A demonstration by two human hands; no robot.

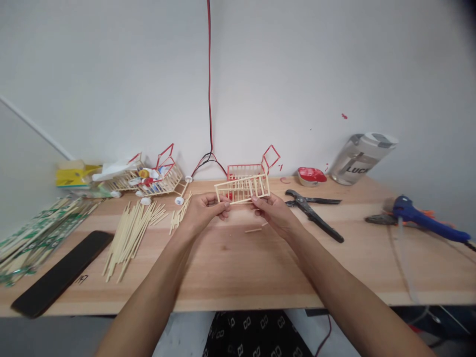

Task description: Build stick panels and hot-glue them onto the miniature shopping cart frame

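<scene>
Between my two hands is a small frame of wooden sticks (241,190), built like an open basket with slatted sides and tilted up a little at its right end. The fingers of my left hand (208,207) pinch its lower left corner. My right hand (274,210) grips the lower right corner between thumb and fingers. Just behind it stands a miniature stick cart with red-painted edges (245,168) and a red handle, partly hidden by the frame. A short loose stick (253,230) lies on the wood below my hands.
Left are finished miniature carts (163,179), loose sticks (128,238), a black phone-like slab (63,272) and packaged chopsticks (48,233). Right are black-handled pliers (312,213), a dish of red paint (312,175), a clear jar (360,158) and a blue glue gun (427,220) with its cord.
</scene>
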